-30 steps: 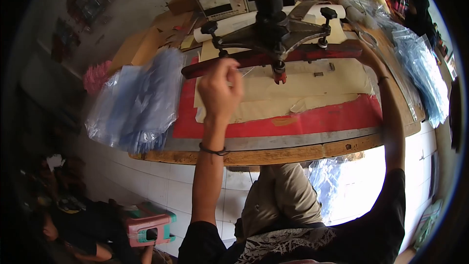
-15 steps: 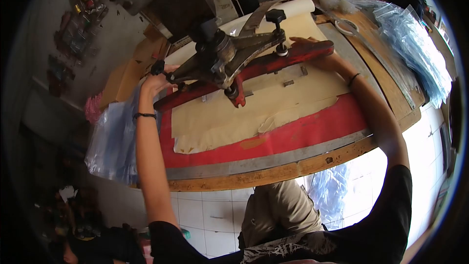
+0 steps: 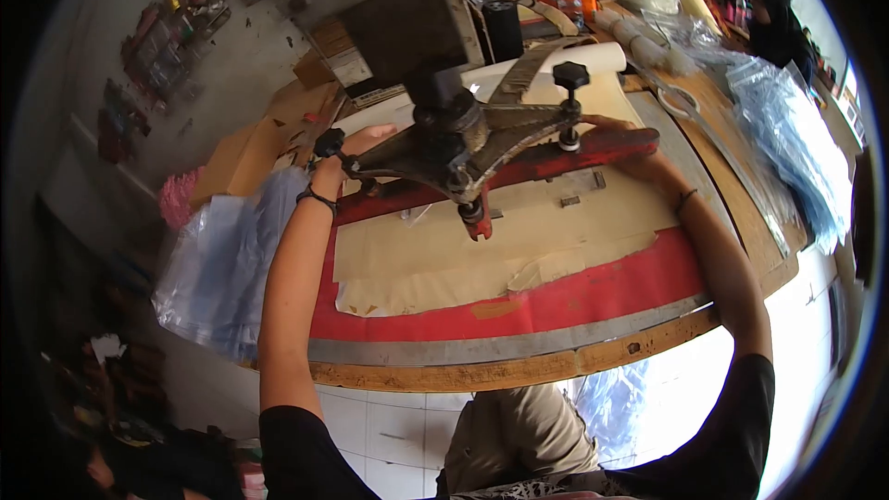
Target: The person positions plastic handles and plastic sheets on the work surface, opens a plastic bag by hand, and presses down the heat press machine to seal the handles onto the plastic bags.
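Observation:
A press head (image 3: 454,134) with metal arms, black knobs and a long red bar (image 3: 528,167) hangs over the work table. Beneath it a worn tan sheet (image 3: 444,268) lies on a red mat (image 3: 602,287). My left hand (image 3: 369,139) is at the bar's left end, fingers stretched out behind a metal arm that partly covers it. At the bar's right end, my right hand (image 3: 639,165) reaches under and behind it; fingers show flat beyond the bar, the rest hidden. I make out nothing held in either hand.
Clear plastic sheets (image 3: 218,264) hang over the table's left side. More plastic bags (image 3: 792,130) lie at the right, beside a metal ruler (image 3: 736,171) and a tape roll (image 3: 681,102). A cardboard box (image 3: 239,162) stands left. Another person (image 3: 776,14) is at far right.
The view has tilted up, so the table and press sit lower and further right. My left hand shows more of its stretched fingers past the metal arm. My right hand stays by the bar's end.

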Demonstrator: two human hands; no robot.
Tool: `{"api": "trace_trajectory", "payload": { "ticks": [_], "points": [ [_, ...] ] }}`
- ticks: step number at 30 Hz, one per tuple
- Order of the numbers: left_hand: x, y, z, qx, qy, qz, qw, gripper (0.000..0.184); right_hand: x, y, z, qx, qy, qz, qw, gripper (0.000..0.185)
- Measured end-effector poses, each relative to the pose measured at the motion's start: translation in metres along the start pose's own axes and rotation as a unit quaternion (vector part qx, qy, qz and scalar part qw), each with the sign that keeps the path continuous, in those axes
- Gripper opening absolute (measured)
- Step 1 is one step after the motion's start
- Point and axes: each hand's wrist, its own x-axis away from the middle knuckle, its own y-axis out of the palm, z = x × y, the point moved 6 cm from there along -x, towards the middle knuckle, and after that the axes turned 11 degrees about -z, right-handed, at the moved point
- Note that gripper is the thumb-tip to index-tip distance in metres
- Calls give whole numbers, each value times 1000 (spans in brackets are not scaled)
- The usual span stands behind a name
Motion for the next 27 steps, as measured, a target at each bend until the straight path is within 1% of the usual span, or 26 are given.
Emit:
{"api": "trace_trajectory", "payload": {
  "ticks": [1, 4, 5, 6, 8, 9, 12, 14, 15, 16, 18, 19, 22, 24, 25, 27],
  "points": [
    [0, 7, 17, -35, 13, 69, 997, 27, 1, 1, 5, -21, -7, 3, 1000, 48],
    [2, 7, 8, 65, -41, 93, 993, 28, 0, 0, -3, -11, 43, -9, 999, 58],
    [1, 5, 5, 69, -32, 110, 991, 31, -3, 2, 2, -57, 64, -28, 996, 57],
    [0, 2, 3, -6, -62, 127, 990, 30, -4, 1, 3, -60, 71, -28, 995, 57],
    [-2, -10, -11, -154, -125, 157, 968, 27, -4, 2, 1, -68, 85, -27, 994, 55],
    [-11, -27, -43, -175, -55, 177, 967, 41, -5, 2, -1, -64, 90, -30, 993, 55],
    [2, 12, 27, -110, -11, 123, 986, 64, -4, 5, -2, -99, 27, -2, 995, 44],
    [-9, 3, 14, -43, 87, 141, 985, 76, -2, 2, -11, -58, 40, 7, 998, 44],
    [-12, -2, 3, -20, 103, 144, 984, 79, -1, 1, -14, -39, 48, 12, 998, 44],
    [-13, -1, 7, 3, 119, 147, 982, 82, 0, 1, -14, -20, 52, 16, 998, 44],
    [-6, -2, 9, 26, 89, 145, 985, 82, 0, -1, -11, 15, 62, 24, 998, 44],
    [-9, -3, 18, -43, 123, 125, 984, 69, -1, -1, -10, 62, 94, 15, 993, 43],
    [-4, 4, 14, -28, 59, 127, 990, 51, -2, 1, -2, 64, 48, 8, 997, 44],
    [0, -3, 1, -34, 27, 124, 991, 41, 0, 1, 5, 58, 47, 15, 997, 44],
    [2, -5, -1, -38, 11, 123, 992, 38, 0, 1, 3, 58, 49, 15, 997, 44],
    [5, -8, -4, -58, -15, 119, 991, 40, 0, 1, 0, 56, 54, 16, 997, 45]
  ]
}}
